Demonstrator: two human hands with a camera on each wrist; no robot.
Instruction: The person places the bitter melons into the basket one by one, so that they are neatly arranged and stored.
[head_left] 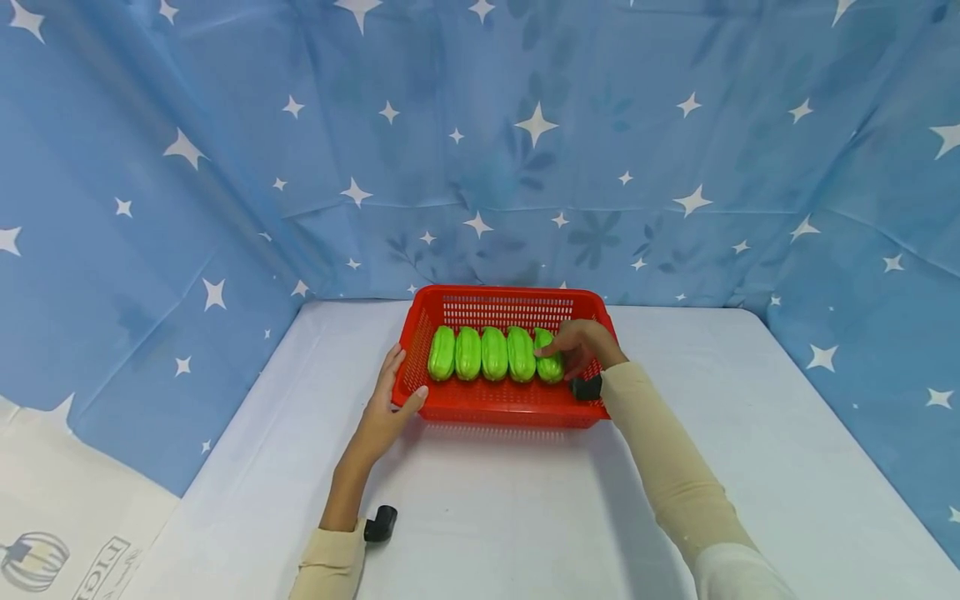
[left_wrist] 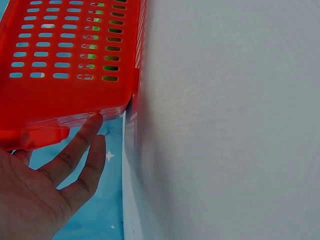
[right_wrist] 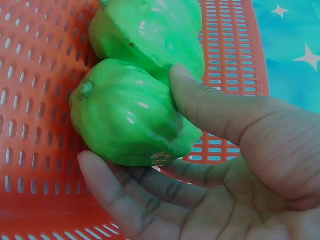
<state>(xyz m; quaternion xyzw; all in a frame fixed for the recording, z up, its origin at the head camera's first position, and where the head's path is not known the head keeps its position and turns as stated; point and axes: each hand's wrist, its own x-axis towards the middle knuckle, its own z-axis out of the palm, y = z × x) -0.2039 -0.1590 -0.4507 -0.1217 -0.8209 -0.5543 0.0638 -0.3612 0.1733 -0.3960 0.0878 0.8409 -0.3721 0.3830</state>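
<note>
A red plastic basket point(head_left: 510, 408) holds a row of several bright green ridged gourds point(head_left: 494, 353). My left hand point(head_left: 384, 417) rests at the basket's front left corner, thumb at the front rim and fingers along the left side. In the left wrist view its fingers are nearly straight, one fingertip at the basket's outer wall. Inside the basket, my right hand point(head_left: 585, 343) grips the rightmost gourd point(right_wrist: 127, 112). Its thumb lies on the top of that gourd and the other fingers curl beneath. A neighbouring gourd point(right_wrist: 150, 35) lies against it.
The basket stands on a white-covered table point(head_left: 495, 517), near its back edge. Behind and beside the table hangs a blue curtain point(head_left: 480, 167) with white stars. A black wrist device point(head_left: 381, 523) sits by the left sleeve, another black one point(head_left: 587, 388) by the right wrist.
</note>
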